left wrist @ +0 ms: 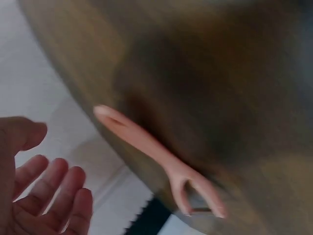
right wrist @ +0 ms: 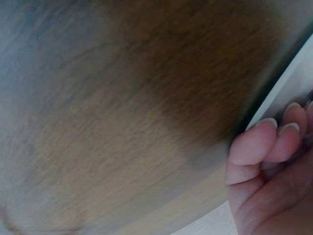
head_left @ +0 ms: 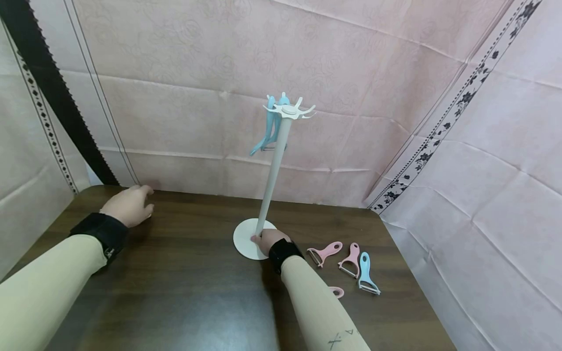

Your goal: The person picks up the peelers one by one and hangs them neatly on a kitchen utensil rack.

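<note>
White stand (head_left: 274, 168) is held low by curled right grip (head_left: 274, 239); left grip (head_left: 130, 204) relaxed, empty.

From the head, looks forward and down across the brown table (head_left: 184, 282), far enough back to take in the left hand (head_left: 131, 204), the right hand (head_left: 273, 239) and the whole white stand (head_left: 273, 165). From the left wrist, faces the table close up and tilted, past fingers (left wrist: 63, 193) at lower left to a pink peeler (left wrist: 151, 149); shares the table's edge and the black strip (head_left: 59, 92) with the head view. From the right wrist, peers very near over wood; shares the right hand with the head view
</note>
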The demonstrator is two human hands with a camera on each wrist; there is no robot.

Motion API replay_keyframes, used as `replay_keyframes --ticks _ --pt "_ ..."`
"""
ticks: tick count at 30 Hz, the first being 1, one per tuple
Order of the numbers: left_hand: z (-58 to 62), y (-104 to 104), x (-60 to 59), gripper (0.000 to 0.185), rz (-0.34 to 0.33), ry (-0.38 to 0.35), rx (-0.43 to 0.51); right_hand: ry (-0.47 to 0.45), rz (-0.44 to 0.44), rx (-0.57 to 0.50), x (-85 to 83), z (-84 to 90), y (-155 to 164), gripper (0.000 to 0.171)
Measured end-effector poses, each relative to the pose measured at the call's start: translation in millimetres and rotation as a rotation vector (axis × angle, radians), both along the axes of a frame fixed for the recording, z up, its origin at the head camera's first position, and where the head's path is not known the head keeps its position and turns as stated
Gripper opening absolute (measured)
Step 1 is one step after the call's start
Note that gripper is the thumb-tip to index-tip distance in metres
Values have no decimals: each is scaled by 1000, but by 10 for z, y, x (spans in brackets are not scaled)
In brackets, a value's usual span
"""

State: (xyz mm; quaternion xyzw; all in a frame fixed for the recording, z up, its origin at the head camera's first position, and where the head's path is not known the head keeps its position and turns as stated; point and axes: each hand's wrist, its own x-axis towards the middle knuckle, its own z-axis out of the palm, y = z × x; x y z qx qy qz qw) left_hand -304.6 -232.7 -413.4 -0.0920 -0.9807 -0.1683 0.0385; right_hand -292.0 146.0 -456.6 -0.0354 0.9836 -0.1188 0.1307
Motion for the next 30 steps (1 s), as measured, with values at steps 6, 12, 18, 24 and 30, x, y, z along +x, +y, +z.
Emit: replay_keyframes --ticks 6,12,18,24,30 --pt "-158 -137 71 46 61 -27 -105 2 3 -14 -36 -58 25 40" --pt "-258 -232 63 38 110 -48 -128 1 3 -11 -65 -103 38 41" --pt "-330 -275 66 21 125 -73 -134 -9 2 -23 -74 -103 32 40" --pt "-353 -298 60 14 118 -136 -146 -1 7 -8 -122 -185 50 41" --pt "-341 -301 75 10 108 -129 -159 -9 1 -20 -156 -209 62 41"
